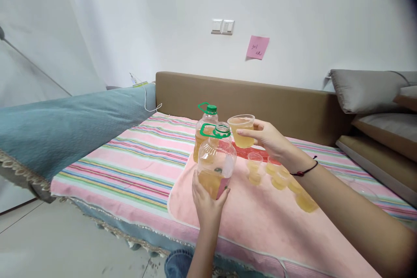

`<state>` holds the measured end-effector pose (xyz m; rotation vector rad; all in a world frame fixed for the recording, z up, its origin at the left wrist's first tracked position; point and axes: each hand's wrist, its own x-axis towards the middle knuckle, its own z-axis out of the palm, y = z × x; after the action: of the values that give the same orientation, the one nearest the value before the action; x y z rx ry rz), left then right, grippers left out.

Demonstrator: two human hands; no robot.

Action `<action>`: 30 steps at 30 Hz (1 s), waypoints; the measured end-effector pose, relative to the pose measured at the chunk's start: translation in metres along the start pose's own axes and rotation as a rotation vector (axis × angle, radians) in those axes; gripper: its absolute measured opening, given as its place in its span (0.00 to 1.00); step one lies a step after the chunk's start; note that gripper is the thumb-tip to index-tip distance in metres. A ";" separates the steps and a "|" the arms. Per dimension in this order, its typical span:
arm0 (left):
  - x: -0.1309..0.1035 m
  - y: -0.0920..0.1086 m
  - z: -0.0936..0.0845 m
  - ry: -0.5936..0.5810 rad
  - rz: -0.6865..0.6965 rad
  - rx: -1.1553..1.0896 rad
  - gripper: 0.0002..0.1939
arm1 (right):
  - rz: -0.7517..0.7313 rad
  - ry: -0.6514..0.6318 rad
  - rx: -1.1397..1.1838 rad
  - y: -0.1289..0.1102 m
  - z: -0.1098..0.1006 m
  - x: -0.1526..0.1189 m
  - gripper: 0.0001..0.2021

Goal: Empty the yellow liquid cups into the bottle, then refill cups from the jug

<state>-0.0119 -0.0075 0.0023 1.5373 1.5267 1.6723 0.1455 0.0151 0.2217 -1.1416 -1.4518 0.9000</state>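
My left hand (210, 200) is wrapped round the lower part of a clear plastic jug (216, 160) with a green handle ring. Its mouth has no cap, and yellowish liquid fills the lower part. My right hand (265, 137) grips a clear plastic cup (241, 134) of yellow liquid, raised beside the jug's mouth. Behind stands a second jug (199, 137), with a green cap on, also holding yellow liquid. Several clear cups with yellow liquid stand on the pink mat; one is this cup (255, 169). My right forearm hides part of that group.
A pink mat (185, 200) lies on a striped cover (130, 169). Something red (236, 150) lies flat behind the cups. A brown backrest (260, 95) runs along the wall, a blue-covered armrest (81, 117) is at left, and grey cushions (368, 91) are piled at right.
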 end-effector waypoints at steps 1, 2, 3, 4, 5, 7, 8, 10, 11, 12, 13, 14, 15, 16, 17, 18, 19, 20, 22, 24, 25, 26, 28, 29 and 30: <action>0.000 0.000 0.000 0.003 0.001 -0.006 0.55 | 0.001 -0.004 -0.008 -0.001 -0.001 0.001 0.20; 0.000 0.000 0.000 0.005 0.002 -0.010 0.55 | 0.009 -0.005 -0.015 -0.002 -0.001 0.001 0.20; 0.000 0.001 0.000 0.004 0.002 -0.011 0.55 | 0.023 -0.005 -0.021 -0.003 -0.002 0.002 0.19; 0.000 0.001 0.000 0.002 0.003 -0.010 0.54 | 0.037 -0.007 -0.025 -0.004 -0.002 0.003 0.19; 0.000 0.002 -0.001 0.000 0.003 -0.007 0.54 | 0.048 -0.012 -0.027 -0.005 -0.003 0.003 0.19; 0.000 0.003 -0.001 -0.001 0.003 -0.001 0.54 | 0.049 -0.030 -0.030 -0.006 -0.005 0.005 0.20; 0.000 0.003 -0.002 -0.002 0.002 0.002 0.54 | 0.043 -0.042 -0.033 -0.006 -0.005 0.005 0.20; 0.000 0.004 -0.002 -0.006 -0.003 0.003 0.54 | 0.032 -0.061 -0.047 -0.008 -0.007 0.006 0.20; 0.000 0.004 -0.002 -0.008 -0.008 0.001 0.55 | 0.031 -0.066 -0.054 -0.009 -0.007 0.006 0.20; 0.000 0.004 -0.002 -0.009 -0.012 -0.002 0.55 | 0.033 -0.068 -0.062 -0.010 -0.007 0.007 0.19; 0.001 0.004 -0.002 -0.009 -0.015 -0.007 0.55 | 0.037 -0.072 -0.070 -0.012 -0.008 0.007 0.19; 0.001 0.004 -0.002 -0.008 -0.017 -0.012 0.55 | 0.040 -0.075 -0.078 -0.013 -0.008 0.007 0.19; 0.001 0.004 -0.001 -0.006 -0.017 -0.014 0.55 | 0.044 -0.082 -0.086 -0.015 -0.008 0.007 0.19; 0.001 0.004 -0.001 -0.004 -0.015 -0.014 0.55 | 0.046 -0.090 -0.095 -0.016 -0.009 0.007 0.19; 0.001 0.004 -0.001 -0.003 -0.013 -0.011 0.55 | 0.046 -0.096 -0.107 -0.017 -0.009 0.008 0.19; 0.001 0.004 -0.001 -0.003 -0.011 -0.007 0.55 | 0.040 -0.104 -0.119 -0.017 -0.010 0.009 0.19; 0.001 0.004 -0.001 -0.004 -0.008 -0.005 0.55 | 0.032 -0.109 -0.131 -0.018 -0.011 0.010 0.19; 0.001 0.004 -0.001 -0.006 -0.008 -0.004 0.55 | 0.022 -0.111 -0.145 -0.018 -0.012 0.012 0.19; 0.001 0.003 -0.001 -0.010 -0.009 -0.006 0.55 | 0.002 -0.117 -0.171 -0.018 -0.015 0.015 0.19; 0.001 0.003 -0.001 -0.010 -0.007 -0.010 0.55 | 0.001 -0.145 -0.198 -0.019 -0.017 0.017 0.19; 0.001 0.003 -0.001 -0.008 -0.004 -0.010 0.55 | 0.011 -0.161 -0.216 -0.021 -0.018 0.018 0.20; 0.001 0.003 -0.001 -0.005 0.000 -0.008 0.55 | 0.026 -0.177 -0.239 -0.023 -0.018 0.019 0.21; 0.001 0.003 -0.001 -0.001 0.008 0.000 0.55 | 0.062 -0.188 -0.299 -0.027 -0.020 0.020 0.23; 0.001 0.002 -0.001 -0.001 0.011 0.005 0.55 | 0.073 -0.182 -0.332 -0.028 -0.020 0.021 0.23; 0.001 0.002 -0.001 -0.002 0.014 0.008 0.55 | 0.076 -0.175 -0.361 -0.030 -0.020 0.021 0.24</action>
<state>-0.0120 -0.0082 0.0048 1.5563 1.5267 1.6735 0.1593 0.0266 0.2595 -1.4185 -1.7744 0.8259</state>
